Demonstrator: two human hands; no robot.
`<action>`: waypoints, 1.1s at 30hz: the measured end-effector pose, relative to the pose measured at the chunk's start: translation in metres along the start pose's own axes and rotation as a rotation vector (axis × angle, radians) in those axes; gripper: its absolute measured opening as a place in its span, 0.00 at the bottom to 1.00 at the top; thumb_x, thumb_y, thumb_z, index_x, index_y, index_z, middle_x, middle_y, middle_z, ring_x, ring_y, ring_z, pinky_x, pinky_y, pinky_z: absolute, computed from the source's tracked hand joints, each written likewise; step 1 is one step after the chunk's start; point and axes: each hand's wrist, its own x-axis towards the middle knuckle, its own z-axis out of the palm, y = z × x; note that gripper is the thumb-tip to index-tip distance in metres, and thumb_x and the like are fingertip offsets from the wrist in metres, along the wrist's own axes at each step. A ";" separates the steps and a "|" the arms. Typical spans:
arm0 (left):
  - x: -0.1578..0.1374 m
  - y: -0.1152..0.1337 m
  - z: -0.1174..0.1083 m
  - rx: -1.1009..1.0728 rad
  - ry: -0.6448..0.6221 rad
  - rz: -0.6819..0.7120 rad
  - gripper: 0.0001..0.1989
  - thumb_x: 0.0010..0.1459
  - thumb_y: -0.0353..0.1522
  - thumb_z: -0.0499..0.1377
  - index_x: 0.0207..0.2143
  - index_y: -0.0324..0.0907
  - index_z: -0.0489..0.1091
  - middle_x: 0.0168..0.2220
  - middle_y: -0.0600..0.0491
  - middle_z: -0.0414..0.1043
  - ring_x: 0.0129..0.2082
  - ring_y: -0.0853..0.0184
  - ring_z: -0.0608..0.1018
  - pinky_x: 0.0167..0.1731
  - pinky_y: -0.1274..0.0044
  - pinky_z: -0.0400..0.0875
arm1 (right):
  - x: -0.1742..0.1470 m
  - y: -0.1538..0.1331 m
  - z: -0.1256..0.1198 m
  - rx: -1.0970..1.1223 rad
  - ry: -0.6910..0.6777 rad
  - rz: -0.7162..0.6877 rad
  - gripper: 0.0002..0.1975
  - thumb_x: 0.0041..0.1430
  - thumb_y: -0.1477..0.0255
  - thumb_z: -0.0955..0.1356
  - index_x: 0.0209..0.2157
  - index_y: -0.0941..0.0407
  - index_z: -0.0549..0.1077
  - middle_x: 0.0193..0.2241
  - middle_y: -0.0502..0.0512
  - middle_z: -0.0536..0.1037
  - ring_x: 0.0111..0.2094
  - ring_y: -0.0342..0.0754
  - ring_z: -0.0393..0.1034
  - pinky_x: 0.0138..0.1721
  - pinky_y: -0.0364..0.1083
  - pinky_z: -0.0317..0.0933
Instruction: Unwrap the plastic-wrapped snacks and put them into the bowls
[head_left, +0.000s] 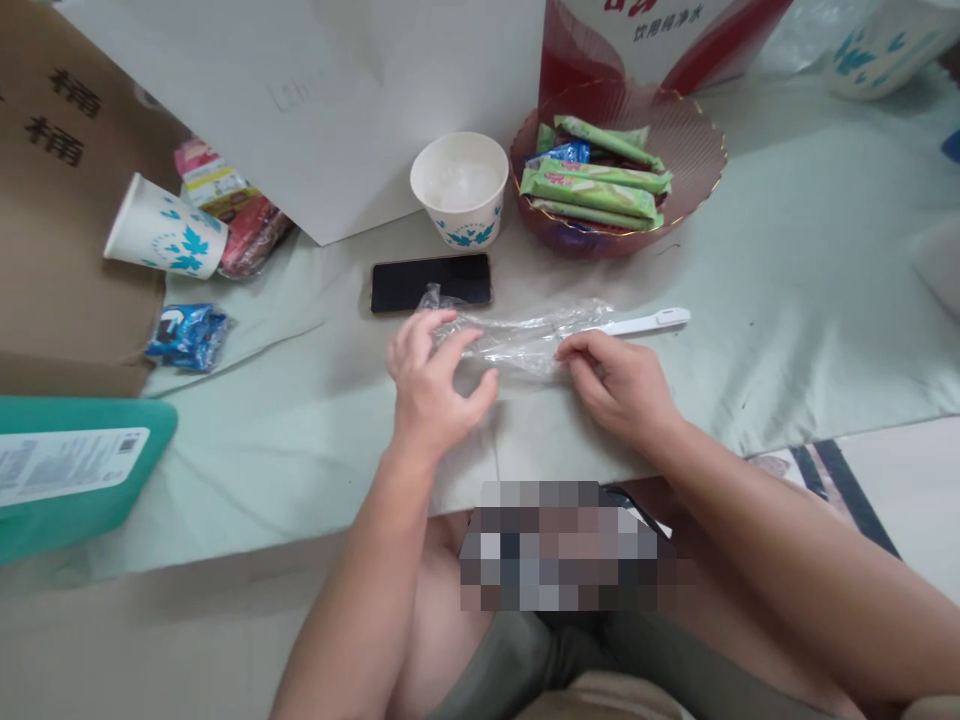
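Note:
A crumpled clear plastic bag [517,345] stretches between my hands on the pale green cloth. My left hand [433,385] is at the bag's left end, its fingers curved and spread apart. With thumb and forefinger, my right hand [619,385] pinches the bag's lower right edge. Just beyond those fingers lies a slim white plastic handle [652,322], its left end hidden at the bag; whether it is inside, I cannot tell. A black phone [430,283] lies flat behind my left hand, partly overlapped by the bag.
At the back stand a paper cup [465,218] and a ribbed bowl [697,165] of green-wrapped snacks. A tipped paper cup [169,230], blue packets [186,335] and a cardboard box [67,250] are on the left. A green package [90,510] juts in at the near left.

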 end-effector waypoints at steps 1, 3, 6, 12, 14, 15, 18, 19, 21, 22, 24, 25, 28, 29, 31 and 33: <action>0.000 0.002 0.001 0.053 -0.056 -0.021 0.17 0.48 0.32 0.69 0.43 0.47 0.79 0.58 0.44 0.71 0.65 0.44 0.66 0.68 0.50 0.51 | 0.000 0.000 0.000 0.007 0.013 0.001 0.09 0.62 0.74 0.64 0.37 0.53 0.76 0.32 0.53 0.82 0.30 0.48 0.74 0.35 0.45 0.64; 0.000 0.003 0.002 0.150 -0.098 -0.114 0.14 0.50 0.31 0.68 0.42 0.49 0.79 0.61 0.47 0.70 0.70 0.42 0.61 0.70 0.46 0.43 | 0.001 0.000 -0.001 0.025 0.046 0.001 0.08 0.61 0.74 0.64 0.36 0.52 0.76 0.30 0.52 0.82 0.29 0.47 0.73 0.34 0.45 0.64; 0.003 -0.003 0.002 0.201 -0.062 -0.244 0.07 0.54 0.28 0.64 0.35 0.48 0.80 0.61 0.49 0.71 0.71 0.45 0.61 0.70 0.46 0.44 | 0.002 0.000 -0.001 0.058 0.070 0.001 0.07 0.61 0.73 0.65 0.36 0.52 0.75 0.31 0.52 0.82 0.30 0.48 0.75 0.34 0.46 0.64; 0.005 -0.019 0.003 0.092 0.021 -0.303 0.04 0.54 0.28 0.62 0.30 0.45 0.77 0.55 0.48 0.76 0.67 0.49 0.68 0.68 0.51 0.57 | 0.002 0.003 0.002 0.030 0.006 -0.023 0.08 0.59 0.70 0.67 0.41 0.53 0.74 0.35 0.55 0.83 0.34 0.50 0.77 0.35 0.46 0.65; 0.004 -0.021 0.004 0.055 0.021 -0.309 0.04 0.54 0.28 0.62 0.29 0.44 0.77 0.53 0.47 0.77 0.67 0.49 0.69 0.68 0.52 0.58 | 0.002 0.003 0.001 0.012 -0.023 -0.035 0.07 0.59 0.71 0.66 0.40 0.53 0.74 0.35 0.55 0.83 0.34 0.50 0.76 0.35 0.46 0.65; 0.004 -0.023 0.005 0.038 0.019 -0.311 0.04 0.53 0.27 0.62 0.29 0.44 0.77 0.53 0.47 0.77 0.66 0.49 0.70 0.68 0.52 0.58 | 0.002 0.003 0.001 0.005 -0.027 -0.038 0.06 0.59 0.71 0.66 0.38 0.53 0.74 0.34 0.55 0.82 0.34 0.50 0.76 0.35 0.46 0.64; 0.004 -0.026 0.006 0.000 0.012 -0.303 0.04 0.53 0.28 0.62 0.30 0.44 0.77 0.50 0.48 0.79 0.64 0.50 0.72 0.67 0.52 0.60 | 0.003 0.002 0.000 0.002 -0.007 -0.037 0.05 0.60 0.72 0.65 0.34 0.54 0.74 0.30 0.54 0.81 0.32 0.49 0.75 0.34 0.45 0.63; 0.004 -0.027 0.006 -0.006 0.011 -0.293 0.04 0.53 0.28 0.62 0.30 0.44 0.77 0.50 0.48 0.79 0.63 0.50 0.74 0.67 0.52 0.60 | 0.002 0.002 0.000 0.007 0.007 -0.035 0.05 0.60 0.72 0.65 0.34 0.54 0.74 0.30 0.54 0.81 0.31 0.49 0.75 0.34 0.45 0.63; 0.004 -0.030 0.007 -0.015 0.012 -0.274 0.04 0.54 0.28 0.62 0.29 0.44 0.78 0.48 0.48 0.80 0.60 0.52 0.76 0.67 0.54 0.62 | 0.002 0.002 -0.001 0.024 0.035 -0.032 0.05 0.59 0.72 0.65 0.34 0.54 0.74 0.30 0.54 0.81 0.31 0.49 0.75 0.34 0.45 0.64; 0.004 -0.030 0.007 -0.022 0.012 -0.268 0.04 0.54 0.29 0.62 0.30 0.44 0.78 0.48 0.48 0.80 0.59 0.52 0.77 0.67 0.54 0.62 | 0.002 0.003 -0.001 0.032 0.042 -0.030 0.05 0.59 0.72 0.65 0.34 0.54 0.74 0.30 0.54 0.81 0.31 0.49 0.75 0.34 0.45 0.64; 0.004 -0.031 0.007 -0.040 0.009 -0.264 0.05 0.54 0.29 0.62 0.30 0.44 0.79 0.47 0.48 0.80 0.57 0.53 0.78 0.67 0.56 0.63 | 0.002 0.003 -0.002 0.041 0.047 -0.026 0.05 0.59 0.72 0.66 0.34 0.54 0.74 0.29 0.54 0.81 0.31 0.49 0.75 0.34 0.45 0.64; 0.004 -0.031 0.007 -0.049 0.007 -0.264 0.05 0.54 0.29 0.62 0.30 0.44 0.79 0.47 0.48 0.80 0.57 0.54 0.78 0.67 0.56 0.63 | 0.002 0.002 -0.002 0.042 0.045 -0.023 0.05 0.58 0.72 0.66 0.34 0.54 0.74 0.29 0.53 0.81 0.30 0.49 0.75 0.33 0.45 0.63; 0.004 -0.029 0.007 -0.071 -0.005 -0.265 0.06 0.55 0.29 0.61 0.30 0.44 0.79 0.45 0.48 0.81 0.56 0.55 0.79 0.68 0.56 0.63 | 0.002 0.002 -0.003 0.040 0.039 -0.014 0.04 0.59 0.71 0.66 0.33 0.53 0.74 0.28 0.53 0.80 0.29 0.48 0.74 0.32 0.45 0.63; 0.005 -0.028 0.007 -0.080 -0.010 -0.263 0.06 0.55 0.29 0.61 0.30 0.44 0.79 0.45 0.49 0.81 0.55 0.56 0.79 0.67 0.56 0.63 | 0.002 0.002 -0.003 0.041 0.042 -0.013 0.04 0.59 0.71 0.66 0.33 0.53 0.74 0.27 0.52 0.80 0.28 0.48 0.73 0.32 0.45 0.62; 0.005 -0.028 0.007 -0.101 -0.016 -0.260 0.06 0.55 0.29 0.61 0.30 0.44 0.78 0.44 0.48 0.81 0.54 0.56 0.80 0.66 0.56 0.65 | 0.002 0.002 -0.003 0.043 0.050 -0.015 0.04 0.59 0.71 0.66 0.33 0.53 0.74 0.27 0.52 0.79 0.28 0.47 0.72 0.31 0.45 0.62; 0.006 -0.028 0.007 -0.125 -0.009 -0.261 0.06 0.56 0.30 0.61 0.30 0.44 0.78 0.43 0.49 0.82 0.53 0.57 0.80 0.65 0.57 0.67 | 0.002 0.002 -0.003 0.050 0.058 -0.019 0.04 0.59 0.71 0.66 0.33 0.53 0.74 0.27 0.51 0.79 0.28 0.47 0.72 0.32 0.45 0.63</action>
